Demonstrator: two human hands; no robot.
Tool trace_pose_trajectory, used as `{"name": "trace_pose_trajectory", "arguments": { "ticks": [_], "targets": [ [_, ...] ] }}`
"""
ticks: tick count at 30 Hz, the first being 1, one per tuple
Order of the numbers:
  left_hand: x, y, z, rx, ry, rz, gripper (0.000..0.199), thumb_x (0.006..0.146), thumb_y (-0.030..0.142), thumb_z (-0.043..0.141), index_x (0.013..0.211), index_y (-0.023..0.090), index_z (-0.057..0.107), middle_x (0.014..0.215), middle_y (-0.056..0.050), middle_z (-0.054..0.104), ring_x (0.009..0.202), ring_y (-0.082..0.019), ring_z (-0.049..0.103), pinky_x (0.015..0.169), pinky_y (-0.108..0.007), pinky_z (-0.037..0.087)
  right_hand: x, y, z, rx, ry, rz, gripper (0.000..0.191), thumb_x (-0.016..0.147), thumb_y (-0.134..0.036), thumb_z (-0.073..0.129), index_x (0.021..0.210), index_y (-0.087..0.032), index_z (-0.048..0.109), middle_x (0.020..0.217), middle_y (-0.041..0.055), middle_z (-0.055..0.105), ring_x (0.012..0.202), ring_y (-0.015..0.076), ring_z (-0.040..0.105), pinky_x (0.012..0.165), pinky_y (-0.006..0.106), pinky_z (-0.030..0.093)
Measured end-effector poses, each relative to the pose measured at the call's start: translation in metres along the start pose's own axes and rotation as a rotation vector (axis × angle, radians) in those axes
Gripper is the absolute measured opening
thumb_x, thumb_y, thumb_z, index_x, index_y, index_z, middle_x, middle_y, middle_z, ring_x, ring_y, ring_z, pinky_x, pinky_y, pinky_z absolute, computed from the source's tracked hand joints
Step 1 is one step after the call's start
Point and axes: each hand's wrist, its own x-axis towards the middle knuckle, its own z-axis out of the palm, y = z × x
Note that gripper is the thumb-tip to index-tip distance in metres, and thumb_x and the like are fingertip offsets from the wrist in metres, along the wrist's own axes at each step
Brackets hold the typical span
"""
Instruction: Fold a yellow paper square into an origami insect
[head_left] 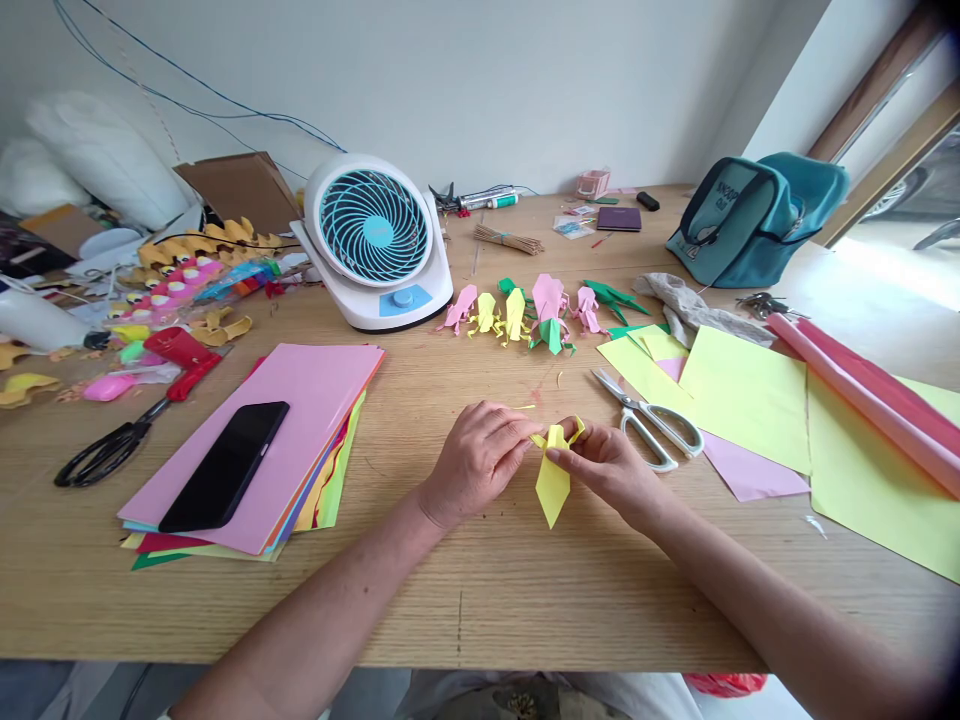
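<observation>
A folded yellow paper figure (553, 490) is held between my hands above the wooden table (465, 590). Its broad pointed end hangs toward me, and thin folded limbs stick out at its top. My left hand (480, 455) pinches the limb on the left, its fingers pressed together. My right hand (607, 465) grips the body and the right limb, thumb on top. Just right of it lie white-handled scissors (652, 420), blades pointing away to the left. Beyond the hands stand several folded paper figures (549, 300) in pink, yellow and green.
A phone (225, 465) rests on stacked coloured paper (315, 375) at left, near black-handled shears (112, 450). Behind stands a white fan (375, 230). Yellow sheets (742, 390), a pink roll (870, 400) and a teal bag (750, 220) are at right.
</observation>
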Motion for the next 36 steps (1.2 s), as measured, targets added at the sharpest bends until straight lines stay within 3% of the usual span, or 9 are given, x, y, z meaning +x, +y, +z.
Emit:
{"name": "trace_pose_trajectory", "arguments": {
  "ticks": [17,31,36],
  "targets": [
    [-0.001,-0.001,0.0,0.045,0.017,0.02,0.018,0.095,0.019,0.051,0.105,0.02,0.066,0.099,-0.006,0.071,0.092,-0.019,0.059,0.084,-0.034,0.044,0.0,-0.001,0.001,-0.028,-0.007,-0.023,0.046,0.064,-0.057,0.08,0.073,-0.019,0.055,0.064,-0.0034,0.052,0.059,0.0104,0.044,0.055,0.025,0.036],
    [-0.003,0.001,0.0,0.092,0.022,0.028,0.012,0.095,0.019,0.053,0.099,0.019,0.065,0.088,-0.002,0.073,0.081,-0.016,0.059,0.078,-0.031,0.041,-0.001,0.011,-0.007,-0.233,-0.018,-0.213,0.026,0.087,-0.042,0.064,0.08,-0.019,0.056,0.069,-0.002,0.052,0.064,0.0116,0.045,0.061,0.027,0.037],
    [-0.004,0.001,0.0,0.103,0.016,0.059,0.016,0.096,0.017,0.051,0.104,0.019,0.065,0.094,-0.003,0.073,0.086,-0.017,0.06,0.08,-0.033,0.041,0.0,0.008,-0.005,-0.12,-0.013,-0.126,0.031,0.079,-0.046,0.072,0.079,-0.018,0.057,0.067,-0.0024,0.052,0.062,0.011,0.045,0.058,0.025,0.037]
  ]
}}
